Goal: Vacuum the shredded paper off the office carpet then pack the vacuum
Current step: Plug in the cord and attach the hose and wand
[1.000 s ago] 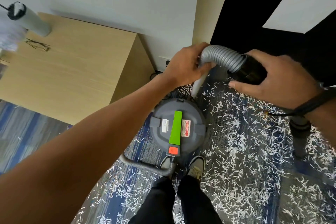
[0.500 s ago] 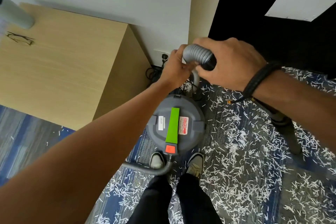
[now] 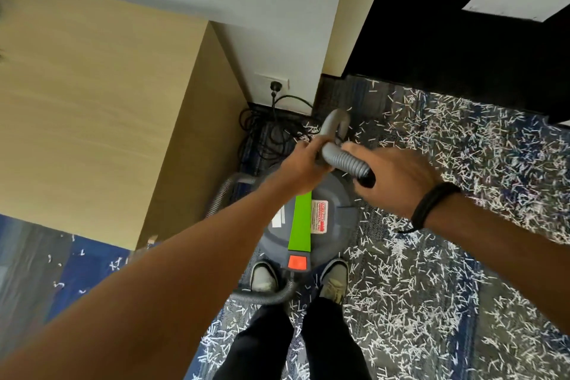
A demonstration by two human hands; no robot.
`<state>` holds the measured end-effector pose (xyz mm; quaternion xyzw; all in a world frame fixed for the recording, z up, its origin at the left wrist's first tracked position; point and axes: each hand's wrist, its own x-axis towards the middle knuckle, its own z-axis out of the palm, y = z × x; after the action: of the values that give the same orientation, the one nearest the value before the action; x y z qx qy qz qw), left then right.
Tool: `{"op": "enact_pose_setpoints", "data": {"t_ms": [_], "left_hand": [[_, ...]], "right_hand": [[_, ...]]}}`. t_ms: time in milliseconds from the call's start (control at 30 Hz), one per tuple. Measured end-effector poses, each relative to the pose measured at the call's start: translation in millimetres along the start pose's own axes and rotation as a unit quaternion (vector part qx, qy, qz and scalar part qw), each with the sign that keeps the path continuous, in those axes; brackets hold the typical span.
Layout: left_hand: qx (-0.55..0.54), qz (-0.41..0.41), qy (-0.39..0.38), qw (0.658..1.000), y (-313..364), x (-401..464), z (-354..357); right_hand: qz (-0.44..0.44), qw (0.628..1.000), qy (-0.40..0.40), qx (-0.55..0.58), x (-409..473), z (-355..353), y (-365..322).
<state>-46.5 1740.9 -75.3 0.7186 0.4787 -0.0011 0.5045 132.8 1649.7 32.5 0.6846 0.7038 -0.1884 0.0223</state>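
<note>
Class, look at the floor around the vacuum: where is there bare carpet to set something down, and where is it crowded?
Freest: the blue carpet left of the wooden cabinet, with few shreds. Crowded: shredded paper right of the vacuum; cords fill the wall corner.

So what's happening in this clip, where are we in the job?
A person stands over a grey canister vacuum at their feet, both hands on its ribbed hose. The left hand grips the hose near its bend, and the right hand holds the black cuff end. Shredded paper covers the carpet, so vacuuming looks not yet done. A black cord is plugged into the wall outlet.
</note>
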Motion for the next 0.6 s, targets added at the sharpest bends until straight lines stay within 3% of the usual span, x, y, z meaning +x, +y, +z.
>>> {"op": "enact_pose_setpoints", "data": {"t_ms": [100,233,400,467,600], "left_hand": [[-0.026,-0.052,-0.019,0.998,-14,12,19],[0.111,-0.166,-0.060,0.978,-41,32,35],[0.217,-0.127,-0.157,0.955,-66,54,53],[0.239,-0.116,-0.156,0.952,-70,61,63],[0.237,-0.120,-0.119,0.957,-79,75,72]], "right_hand": [[0.038,0.999,0.003,0.011,1,25,13],[0.066,0.998,0.009,-0.023,12,52,19],[0.116,0.992,-0.027,-0.041,48,85,23],[0.148,0.988,-0.045,-0.004,59,102,35],[0.141,0.989,0.002,0.040,74,142,50]]}}
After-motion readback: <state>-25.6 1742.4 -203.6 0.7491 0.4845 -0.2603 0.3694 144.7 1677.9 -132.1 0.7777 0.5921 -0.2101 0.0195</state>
